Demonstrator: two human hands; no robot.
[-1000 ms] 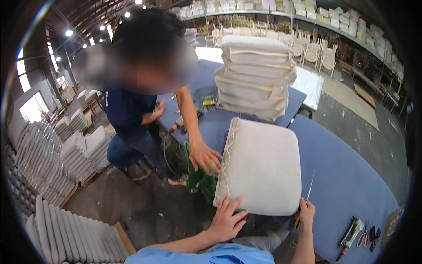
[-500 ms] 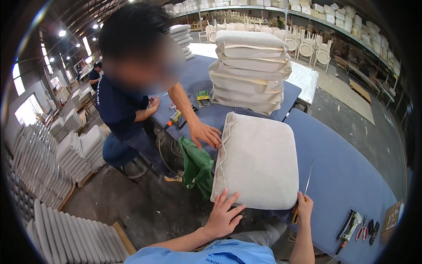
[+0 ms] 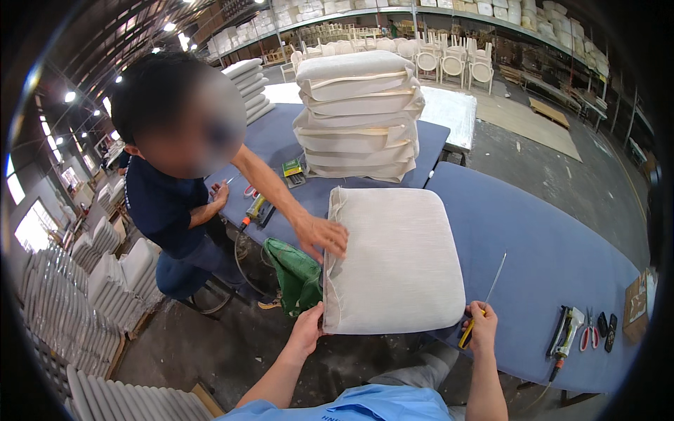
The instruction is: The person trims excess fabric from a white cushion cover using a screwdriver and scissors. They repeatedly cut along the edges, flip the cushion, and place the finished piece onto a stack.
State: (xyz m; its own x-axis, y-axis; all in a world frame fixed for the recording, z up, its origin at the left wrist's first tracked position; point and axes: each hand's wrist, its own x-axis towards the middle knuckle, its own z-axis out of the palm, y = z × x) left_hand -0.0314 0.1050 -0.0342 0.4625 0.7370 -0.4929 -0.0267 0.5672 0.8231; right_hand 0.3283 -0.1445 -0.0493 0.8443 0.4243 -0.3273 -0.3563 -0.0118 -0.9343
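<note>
**Steadying a Cushion at the Near Edge of the Surface**

Position: the pale cushion [image 3: 397, 263] lies at the near edge of the blue surface [image 3: 533, 252], its near side reaching out past that edge.

Left hand [image 3: 307, 328]: gripping the cushion's near left corner; the fingertips are partly hidden.
Right hand [image 3: 481, 325]: closed around the yellow-and-black handle of a screwdriver [image 3: 498, 277], beside the near right corner. Whether its fingers also touch the cushion cannot be told.
Co-worker's hand [image 3: 321, 236]: fingers spread over the wavy fabric edge [image 3: 335, 238] along the cushion's left side.

Recommended practice:
1. Support the overhanging near side so that the cushion does not tip.
2. Point the screwdriver's tip away from the fabric and the co-worker's hand; a slip could snag the cover.
3. Agree with the co-worker before turning the cushion.
4. Smooth the wavy edge without stretching it.

Markings: partial lettering shows on the light blue shirt [image 3: 393, 403]. The green-and-yellow box [image 3: 292, 168] by the stack of covers [image 3: 358, 126] and the carton [image 3: 637, 302] at the surface's right end bear print too small to make out.
</note>
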